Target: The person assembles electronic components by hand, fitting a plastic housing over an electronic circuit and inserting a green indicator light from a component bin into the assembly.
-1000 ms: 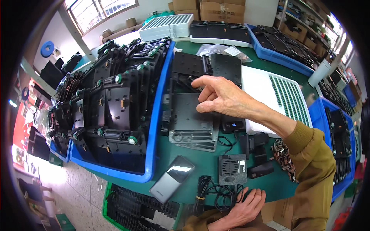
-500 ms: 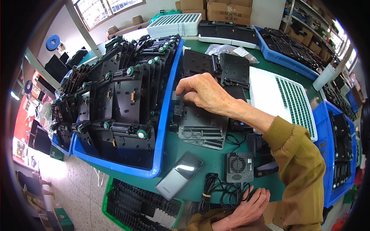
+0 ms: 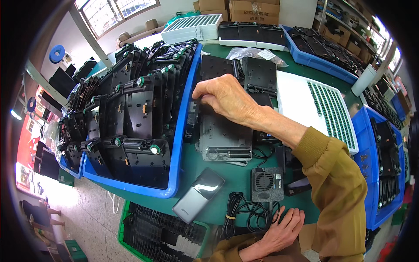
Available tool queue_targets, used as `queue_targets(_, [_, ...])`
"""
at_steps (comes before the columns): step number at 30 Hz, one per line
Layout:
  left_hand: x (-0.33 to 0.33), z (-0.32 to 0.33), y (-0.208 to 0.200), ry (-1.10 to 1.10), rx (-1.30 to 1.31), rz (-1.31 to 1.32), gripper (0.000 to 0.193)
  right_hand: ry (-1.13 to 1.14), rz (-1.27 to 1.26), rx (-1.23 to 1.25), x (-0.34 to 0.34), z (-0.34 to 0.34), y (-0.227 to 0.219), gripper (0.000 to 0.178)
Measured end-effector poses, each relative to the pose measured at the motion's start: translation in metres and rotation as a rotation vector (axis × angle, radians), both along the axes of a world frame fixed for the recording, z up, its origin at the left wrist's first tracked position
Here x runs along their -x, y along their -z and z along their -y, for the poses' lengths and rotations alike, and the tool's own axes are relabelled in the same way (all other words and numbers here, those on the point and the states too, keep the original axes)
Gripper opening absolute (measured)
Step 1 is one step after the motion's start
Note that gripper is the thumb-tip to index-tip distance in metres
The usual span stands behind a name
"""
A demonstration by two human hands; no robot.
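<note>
My right hand (image 3: 224, 96) reaches in from the right, its fingers curled into a pinch over the far left part of a flat black plastic panel (image 3: 227, 137). Whatever its fingertips hold, if anything, is hidden. The panel has a speaker grille and a long slot along its near edge, and a corner of another piece shows under it. At the table's front edge my left hand (image 3: 281, 229) lies flat with fingers stretched out, against a bundled black cable (image 3: 246, 214). Just beyond that hand stands a small dark box with a round vented grille (image 3: 267, 184).
A blue bin (image 3: 176, 174) packed with upright black panels stands on the left. A grey power bank (image 3: 199, 195) lies near the front edge. White foam trays (image 3: 292, 100), one holding rows of green-rimmed parts, and more blue bins (image 3: 369, 174) line the right. A green crate (image 3: 126, 227) sits below.
The view has shifted slightly. Under my right hand, the upper black panel now covers more of the piece beneath it. My left hand stays by the cable.
</note>
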State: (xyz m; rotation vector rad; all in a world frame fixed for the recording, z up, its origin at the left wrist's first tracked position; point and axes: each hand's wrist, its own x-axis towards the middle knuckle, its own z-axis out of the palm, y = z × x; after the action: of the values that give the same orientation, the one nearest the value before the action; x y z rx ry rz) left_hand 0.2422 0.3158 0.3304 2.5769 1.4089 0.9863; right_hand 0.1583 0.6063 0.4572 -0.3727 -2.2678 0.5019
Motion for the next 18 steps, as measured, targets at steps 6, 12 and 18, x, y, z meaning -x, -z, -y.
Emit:
queue_targets(6, [0.002,0.001,0.000,-0.002,0.000,0.001,0.042,0.053,-0.009,0.017,-0.012,-0.001,-0.014,0.019])
queue_targets(12, [0.004,-0.002,-0.002,-0.003,0.005,-0.016,0.043,0.159,0.005,-0.021,-0.042,0.006,-0.032,0.019])
queue_targets(18, [0.000,-0.001,-0.004,-0.003,-0.005,0.025,0.042,0.258,-0.104,0.100,-0.049,0.011,-0.022,0.024])
